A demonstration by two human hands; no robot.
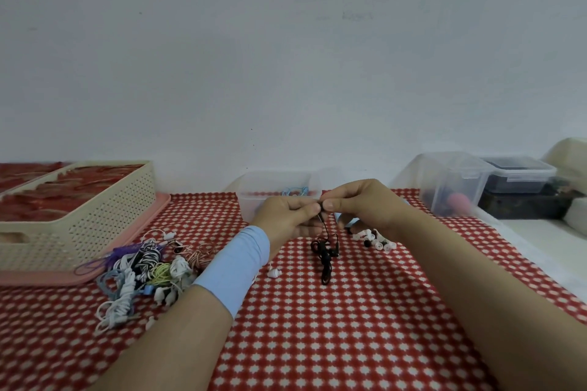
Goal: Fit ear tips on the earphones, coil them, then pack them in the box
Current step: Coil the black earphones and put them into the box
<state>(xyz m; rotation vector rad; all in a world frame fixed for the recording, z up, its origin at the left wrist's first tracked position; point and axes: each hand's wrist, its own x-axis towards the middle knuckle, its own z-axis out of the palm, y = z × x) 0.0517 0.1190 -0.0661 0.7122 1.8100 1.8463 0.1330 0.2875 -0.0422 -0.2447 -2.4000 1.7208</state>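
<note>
My left hand (pixel 287 216) and my right hand (pixel 359 205) meet fingertip to fingertip above the table, both pinching the top end of black earphones (pixel 325 252). The black cable hangs down from the fingers and lies bunched on the red patterned cloth. Whether an ear tip sits on the pinched earbud is hidden by the fingers. Several loose white and black ear tips (pixel 374 240) lie just under my right hand. A clear plastic box (pixel 273 187) stands behind the hands with a blue coiled cable inside.
A pile of tangled earphones (pixel 143 270) lies at the left, beside a beige perforated basket (pixel 95 219) on a pink tray (pixel 57 276). One white ear tip (pixel 273 272) lies near my left wrist. Clear lidded containers (pixel 454 184) and a dark box (pixel 521 197) stand at the back right.
</note>
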